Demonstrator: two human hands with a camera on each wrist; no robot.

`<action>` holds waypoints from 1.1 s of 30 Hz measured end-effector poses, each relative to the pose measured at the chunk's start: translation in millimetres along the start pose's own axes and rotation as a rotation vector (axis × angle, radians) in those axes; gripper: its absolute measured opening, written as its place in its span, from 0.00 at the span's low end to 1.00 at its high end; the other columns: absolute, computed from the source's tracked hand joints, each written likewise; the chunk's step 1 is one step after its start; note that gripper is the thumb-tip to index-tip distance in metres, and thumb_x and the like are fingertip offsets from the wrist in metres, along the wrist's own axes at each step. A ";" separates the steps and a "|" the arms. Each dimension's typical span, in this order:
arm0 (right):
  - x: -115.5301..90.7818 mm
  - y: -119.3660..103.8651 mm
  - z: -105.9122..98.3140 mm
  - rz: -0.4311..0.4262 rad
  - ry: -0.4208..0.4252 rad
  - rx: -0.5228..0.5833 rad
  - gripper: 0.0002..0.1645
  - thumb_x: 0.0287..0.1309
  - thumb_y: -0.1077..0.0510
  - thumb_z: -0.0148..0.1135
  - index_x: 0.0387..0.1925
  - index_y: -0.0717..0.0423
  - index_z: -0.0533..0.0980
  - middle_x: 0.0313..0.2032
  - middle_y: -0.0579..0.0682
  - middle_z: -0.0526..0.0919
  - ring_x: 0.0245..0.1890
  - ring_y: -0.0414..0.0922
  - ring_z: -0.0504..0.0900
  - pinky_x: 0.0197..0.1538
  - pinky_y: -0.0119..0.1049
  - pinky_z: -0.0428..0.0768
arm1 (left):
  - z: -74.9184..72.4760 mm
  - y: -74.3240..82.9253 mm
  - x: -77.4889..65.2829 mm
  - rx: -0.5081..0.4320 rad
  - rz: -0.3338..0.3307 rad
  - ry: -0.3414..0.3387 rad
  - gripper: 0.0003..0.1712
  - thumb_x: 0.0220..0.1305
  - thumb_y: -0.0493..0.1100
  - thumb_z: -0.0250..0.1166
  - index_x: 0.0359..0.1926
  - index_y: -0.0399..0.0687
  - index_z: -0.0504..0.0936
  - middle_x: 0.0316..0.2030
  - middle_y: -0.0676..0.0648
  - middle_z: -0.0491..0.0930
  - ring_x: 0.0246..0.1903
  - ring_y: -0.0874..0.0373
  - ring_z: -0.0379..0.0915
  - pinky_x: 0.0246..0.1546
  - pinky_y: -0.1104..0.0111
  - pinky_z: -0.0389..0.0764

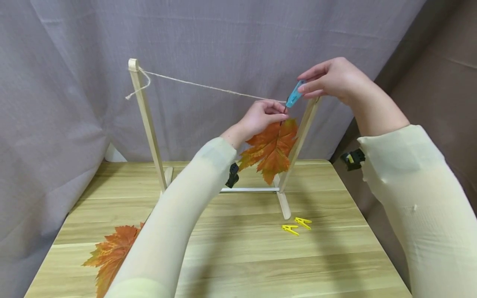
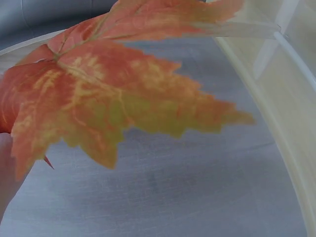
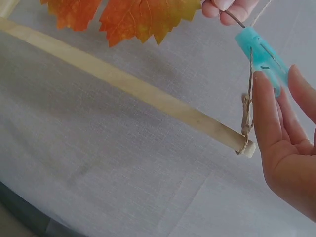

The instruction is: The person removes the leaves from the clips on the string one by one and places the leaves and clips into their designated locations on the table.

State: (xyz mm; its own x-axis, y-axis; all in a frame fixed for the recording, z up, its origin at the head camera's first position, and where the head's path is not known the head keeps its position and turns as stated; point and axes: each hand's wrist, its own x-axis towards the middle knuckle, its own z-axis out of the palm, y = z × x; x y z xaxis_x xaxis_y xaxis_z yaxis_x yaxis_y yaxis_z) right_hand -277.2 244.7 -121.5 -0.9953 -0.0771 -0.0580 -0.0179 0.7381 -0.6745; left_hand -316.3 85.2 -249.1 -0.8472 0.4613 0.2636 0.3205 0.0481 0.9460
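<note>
An orange-red maple leaf (image 1: 275, 151) hangs below my left hand (image 1: 262, 118), which pinches its thin dark stem (image 3: 235, 19). My right hand (image 1: 331, 80) holds a light blue clothespin (image 1: 295, 94) by its upper end, between thumb and fingers. In the right wrist view the lower end of the clothespin (image 3: 261, 54) meets the stem and the twine; how firmly it bites on them I cannot tell. The twine (image 1: 208, 87) runs between two wooden posts, close to the right one. In the left wrist view the leaf (image 2: 98, 94) covers most of my left hand.
The wooden stand has a left post (image 1: 149, 124), a right post (image 1: 302, 136) and a white crossbar (image 1: 249, 190). Two yellow clothespins (image 1: 290, 229) lie by its right foot (image 1: 284, 205). Another maple leaf (image 1: 113, 256) lies on the table (image 1: 261, 265), partly behind my left forearm.
</note>
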 end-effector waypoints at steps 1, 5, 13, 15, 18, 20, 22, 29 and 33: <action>-0.2 0.3 0.2 -0.005 0.013 -0.009 0.31 0.53 0.52 0.66 0.58 0.58 0.72 0.26 0.31 0.79 0.28 0.28 0.82 0.70 0.57 0.48 | -0.5 0.0 -0.3 0.008 0.003 -0.003 0.09 0.61 0.38 0.62 0.40 0.35 0.79 0.44 0.42 0.81 0.39 0.58 0.77 0.47 0.73 0.78; -0.8 0.2 -0.3 -0.020 0.060 -0.024 0.28 0.53 0.50 0.66 0.56 0.55 0.74 0.26 0.31 0.78 0.28 0.27 0.80 0.70 0.59 0.47 | -2.4 -0.7 -1.1 0.033 0.011 -0.016 0.10 0.61 0.38 0.63 0.40 0.35 0.79 0.42 0.41 0.81 0.37 0.59 0.77 0.45 0.74 0.78; -4.2 -2.1 -5.5 -0.043 0.123 -0.023 0.27 0.52 0.47 0.66 0.54 0.51 0.76 0.27 0.29 0.78 0.28 0.25 0.80 0.72 0.57 0.46 | -6.4 -7.0 -2.9 0.042 0.015 -0.042 0.10 0.60 0.38 0.63 0.40 0.35 0.80 0.37 0.43 0.83 0.33 0.62 0.76 0.43 0.74 0.79; -5.5 -2.6 -7.6 -0.044 0.144 -0.021 0.27 0.51 0.45 0.66 0.53 0.49 0.76 0.27 0.28 0.78 0.29 0.25 0.80 0.72 0.57 0.44 | -7.5 -8.8 -3.4 0.041 0.013 -0.041 0.09 0.60 0.37 0.64 0.40 0.35 0.80 0.35 0.44 0.82 0.32 0.62 0.76 0.42 0.73 0.79; -6.7 -3.4 -11.1 -0.040 0.175 -0.007 0.28 0.50 0.44 0.66 0.53 0.47 0.77 0.27 0.28 0.79 0.30 0.26 0.79 0.72 0.56 0.43 | -9.5 -10.5 -4.2 0.042 0.010 -0.037 0.09 0.60 0.37 0.63 0.39 0.36 0.80 0.34 0.45 0.82 0.32 0.62 0.76 0.41 0.74 0.79; -6.9 -4.2 -13.5 -0.038 0.196 0.024 0.29 0.48 0.44 0.67 0.54 0.47 0.77 0.26 0.28 0.79 0.29 0.26 0.80 0.72 0.55 0.43 | -10.8 -11.2 -5.1 0.045 0.006 -0.034 0.08 0.60 0.37 0.63 0.39 0.36 0.80 0.34 0.44 0.82 0.32 0.62 0.76 0.40 0.75 0.78; -6.5 -5.1 -15.4 -0.043 0.208 0.074 0.28 0.48 0.46 0.67 0.52 0.48 0.77 0.25 0.27 0.80 0.28 0.26 0.80 0.73 0.52 0.45 | -12.1 -11.8 -5.8 0.046 0.004 -0.032 0.07 0.60 0.37 0.63 0.38 0.36 0.80 0.36 0.43 0.82 0.33 0.61 0.77 0.41 0.75 0.78; -7.1 -6.3 -19.8 -0.088 0.225 0.198 0.20 0.47 0.50 0.69 0.44 0.48 0.80 0.24 0.31 0.81 0.26 0.28 0.82 0.74 0.47 0.46 | -16.9 -14.4 -9.2 0.058 0.009 -0.040 0.07 0.60 0.36 0.63 0.38 0.35 0.79 0.38 0.40 0.83 0.33 0.61 0.77 0.42 0.74 0.79; -8.0 -7.1 -21.3 -0.097 0.219 0.224 0.21 0.45 0.50 0.69 0.44 0.48 0.80 0.27 0.34 0.81 0.27 0.29 0.82 0.73 0.44 0.50 | -22.4 -17.4 -11.2 0.054 0.015 -0.053 0.07 0.60 0.36 0.63 0.38 0.35 0.79 0.37 0.41 0.82 0.34 0.62 0.77 0.43 0.72 0.80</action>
State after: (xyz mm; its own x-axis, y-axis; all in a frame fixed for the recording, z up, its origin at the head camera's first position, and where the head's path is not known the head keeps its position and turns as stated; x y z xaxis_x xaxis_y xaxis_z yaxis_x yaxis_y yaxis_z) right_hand -271.2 254.3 -100.6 -0.9871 0.0242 0.1581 -0.1167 0.5669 -0.8155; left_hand -321.8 59.4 -264.2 -0.8191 0.5082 0.2659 0.3567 0.0883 0.9300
